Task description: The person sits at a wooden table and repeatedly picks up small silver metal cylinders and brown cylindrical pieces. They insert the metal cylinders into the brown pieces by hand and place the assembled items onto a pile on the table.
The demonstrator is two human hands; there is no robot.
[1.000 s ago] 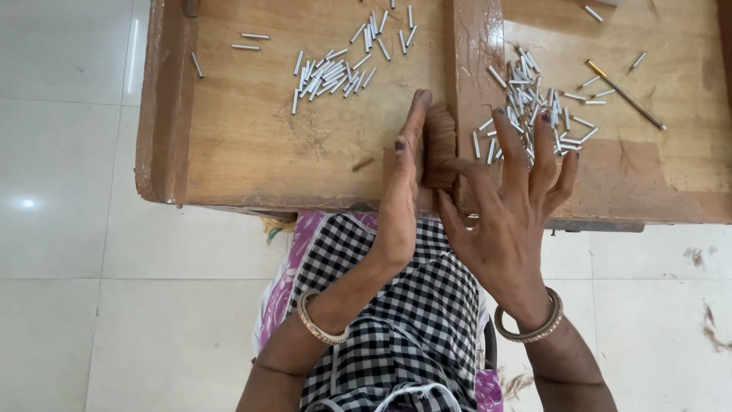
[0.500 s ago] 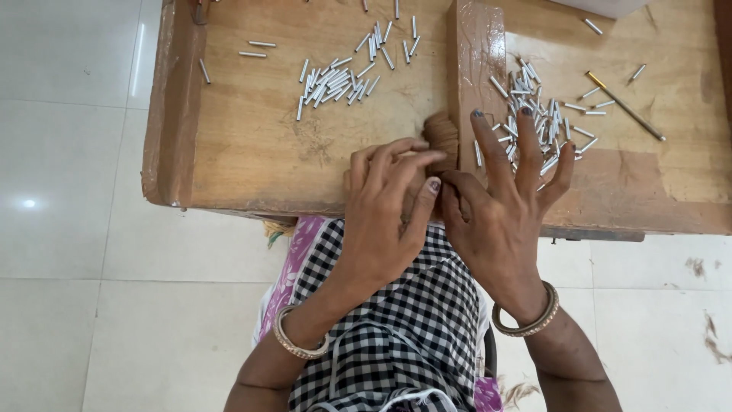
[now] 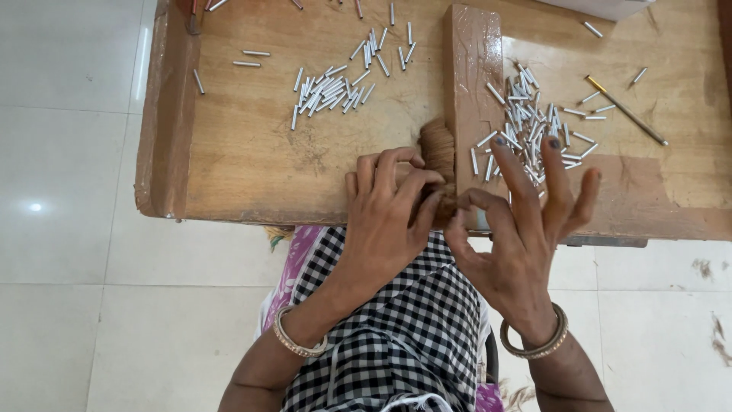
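head view: left hand (image 3: 385, 217) and right hand (image 3: 511, 229) pinch a brown fibre bundle (image 3: 438, 152) between fingertips.

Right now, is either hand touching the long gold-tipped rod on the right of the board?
No. The gold-tipped rod lies apart at the far right; both the left hand and right hand pinch the brown fibre bundle.

— On the wooden tray (image 3: 229, 168)?
— Heap of small tubes (image 3: 335, 84) left of the raised divider (image 3: 473, 84), second tube heap (image 3: 530, 126) right of it.
— Near edge?
— Fibre bundle (image 3: 438, 152) beside divider, pinched between left hand (image 3: 389, 221) and right hand (image 3: 518, 236).
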